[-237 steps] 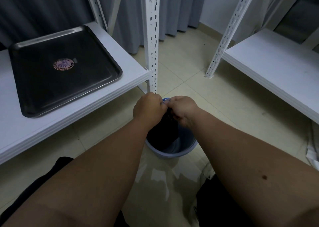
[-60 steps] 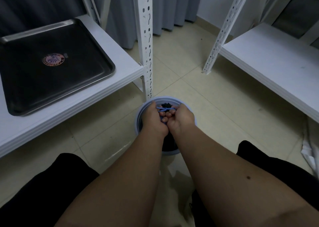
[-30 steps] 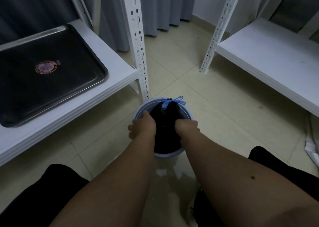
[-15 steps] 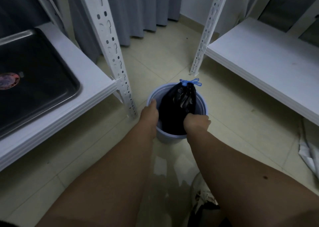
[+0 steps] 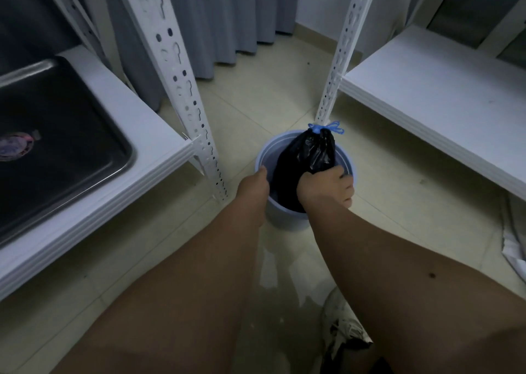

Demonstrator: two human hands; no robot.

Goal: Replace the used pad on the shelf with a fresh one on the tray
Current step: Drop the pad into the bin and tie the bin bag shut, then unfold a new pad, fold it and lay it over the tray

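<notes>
where the two bare forearms reach down over the tiled floor point(image 5: 250, 111), a crumpled white scrap point(image 5: 338, 314) lies nearest, just by the right arm. beyond it the right hand point(image 5: 327, 187) has its grip curled round the black bag point(image 5: 307, 160), bunching the plastic at the near rim of the blue bin point(image 5: 287, 217). the left hand point(image 5: 253, 184) rests on the bin's left rim, fingers hidden, so i cannot tell how its grip lies. the bag stands in the bin, its neck tied with a blue drawstring point(image 5: 326, 128). left of this a white shelf point(image 5: 142, 117) carries the dark metal tray point(image 5: 71, 134), which bears a round sticker point(image 5: 14, 146); no pad shows on it. another shelf point(image 5: 432, 94) stands right; grey curtains point(image 5: 227, 17) hang behind.
</notes>
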